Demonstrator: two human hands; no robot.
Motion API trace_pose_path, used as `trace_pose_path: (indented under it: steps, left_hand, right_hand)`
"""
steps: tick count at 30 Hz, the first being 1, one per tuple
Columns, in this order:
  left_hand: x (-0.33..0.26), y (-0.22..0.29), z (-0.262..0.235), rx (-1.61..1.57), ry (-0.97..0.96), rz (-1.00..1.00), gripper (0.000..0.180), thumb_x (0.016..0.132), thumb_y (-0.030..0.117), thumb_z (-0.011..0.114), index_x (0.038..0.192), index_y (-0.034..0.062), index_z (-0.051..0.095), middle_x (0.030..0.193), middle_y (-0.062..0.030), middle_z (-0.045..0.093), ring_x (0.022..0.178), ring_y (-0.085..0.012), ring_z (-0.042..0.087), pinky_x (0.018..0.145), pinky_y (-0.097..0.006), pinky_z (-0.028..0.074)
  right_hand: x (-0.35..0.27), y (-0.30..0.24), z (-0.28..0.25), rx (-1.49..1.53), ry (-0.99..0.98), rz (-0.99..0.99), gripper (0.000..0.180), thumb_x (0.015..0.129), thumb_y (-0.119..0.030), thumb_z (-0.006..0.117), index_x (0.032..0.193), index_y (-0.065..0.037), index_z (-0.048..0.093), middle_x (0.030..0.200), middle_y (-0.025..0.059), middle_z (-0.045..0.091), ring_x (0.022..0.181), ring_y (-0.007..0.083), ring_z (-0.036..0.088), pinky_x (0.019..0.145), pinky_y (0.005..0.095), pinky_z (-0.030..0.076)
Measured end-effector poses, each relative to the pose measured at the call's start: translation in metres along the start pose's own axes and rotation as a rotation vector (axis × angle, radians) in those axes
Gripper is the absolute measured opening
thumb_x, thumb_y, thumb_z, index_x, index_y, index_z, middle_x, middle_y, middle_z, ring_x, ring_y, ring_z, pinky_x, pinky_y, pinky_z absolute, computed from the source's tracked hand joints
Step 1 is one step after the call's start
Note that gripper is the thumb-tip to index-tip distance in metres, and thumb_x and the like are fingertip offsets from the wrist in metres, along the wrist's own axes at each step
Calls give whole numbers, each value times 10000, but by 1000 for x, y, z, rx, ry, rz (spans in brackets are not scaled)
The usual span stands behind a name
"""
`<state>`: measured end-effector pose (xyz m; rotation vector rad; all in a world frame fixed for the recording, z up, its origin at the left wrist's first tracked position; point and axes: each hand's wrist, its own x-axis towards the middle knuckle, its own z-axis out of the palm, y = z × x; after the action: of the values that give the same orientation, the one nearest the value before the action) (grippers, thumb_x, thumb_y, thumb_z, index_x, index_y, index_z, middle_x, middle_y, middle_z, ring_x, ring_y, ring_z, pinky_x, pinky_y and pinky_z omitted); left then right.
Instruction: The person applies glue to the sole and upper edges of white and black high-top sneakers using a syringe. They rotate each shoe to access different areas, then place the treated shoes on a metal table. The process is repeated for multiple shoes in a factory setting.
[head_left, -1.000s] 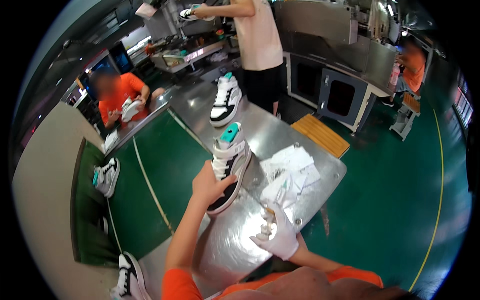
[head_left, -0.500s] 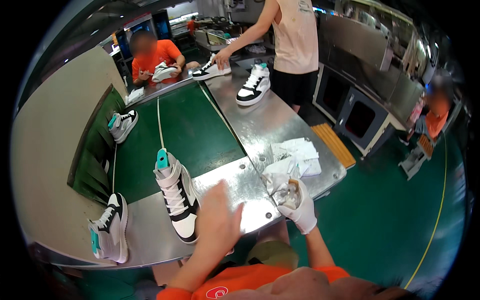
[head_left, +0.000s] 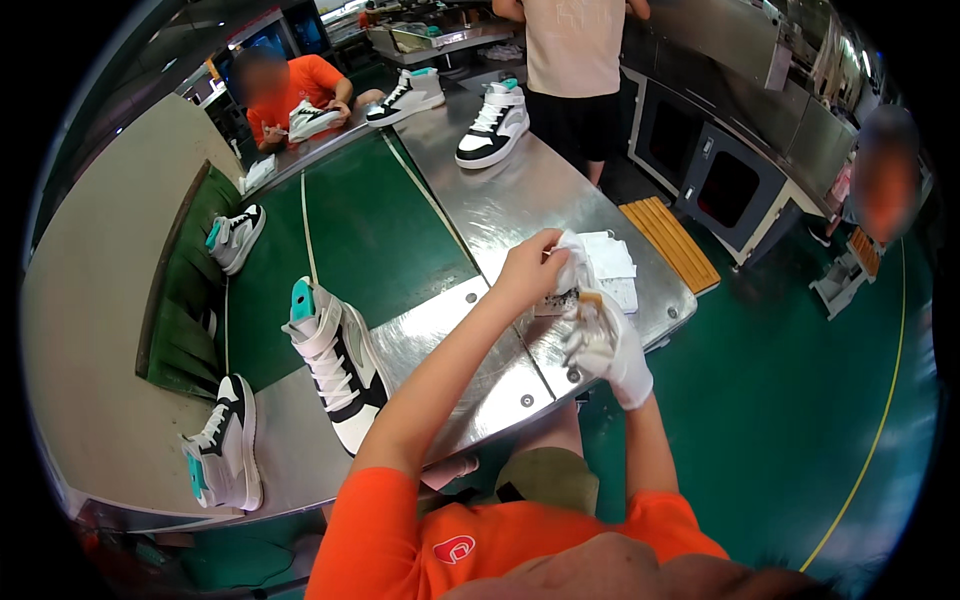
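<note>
My bare left hand (head_left: 532, 268) pinches a crumpled white cloth (head_left: 572, 252) above the right part of the metal table. Close by, my right hand (head_left: 620, 358), in a white glove, is curled round a small object with a tan edge; blur hides what it is. Dark specks show on the white material between the hands. Under and behind them lies a stack of white cloths or papers (head_left: 612, 272). A white, black and grey high-top sneaker (head_left: 338, 360) with a teal tab stands left of my left forearm, its toe partly hidden by that arm.
Another sneaker (head_left: 228, 450) stands at the near left, one (head_left: 238, 238) on the green belt (head_left: 340, 250), and two more (head_left: 493, 128) (head_left: 405, 97) along the far metal edge. A co-worker in orange (head_left: 315, 80) handles a shoe; another person (head_left: 575, 50) stands beyond the table.
My left hand has moved right, from beside the near sneaker to the white cloth, and pinches it. The standing person has let go of the far shoe and turned away.
</note>
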<state>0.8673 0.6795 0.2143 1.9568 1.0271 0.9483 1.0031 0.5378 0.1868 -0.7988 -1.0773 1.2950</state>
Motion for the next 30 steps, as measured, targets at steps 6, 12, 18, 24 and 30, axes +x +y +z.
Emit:
trace_pose_path:
  steps: [6,12,18,24,30]
  left_hand:
    - [21,-47,27,298,-185,341,257,835,42,587,1065,71,697,1011,-101,665,898,-284,627,799,-343,504]
    - [14,-7,-1,735,-412,254,364,772,70,641,1131,113,676,1100,-88,643,1085,-297,554,886,-386,486]
    - [-48,63,-129,864,-441,523,698,693,12,692,1354,58,473,1266,-135,552,1225,-334,480,993,-419,421]
    - [-141,78,-259,1501,-800,252,609,648,74,719,1238,140,580,1345,-64,492,1334,-302,381,1115,-500,298]
    - [-144,27,-285,1640,-612,864,369,772,127,644,1128,123,551,1167,-75,541,1117,-264,527,946,-421,434]
  right_hand:
    - [10,7,-23,91,-12,30,721,726,-132,688,1378,-5,406,1106,126,564,786,158,631,640,263,541]
    - [-18,-9,-13,94,-19,-66,933,656,-356,827,1368,34,367,1143,177,543,841,237,631,701,310,554]
    - [-28,-17,8,-7,-33,11,878,591,-20,772,1356,-77,344,1147,134,508,859,190,605,741,301,530]
    - [-5,1,19,-248,-69,94,825,606,-63,841,1309,-61,410,1112,75,519,885,111,526,769,256,483]
    - [8,1,14,-370,-92,165,741,624,-91,858,1272,-59,501,1092,48,551,904,112,535,815,250,472]
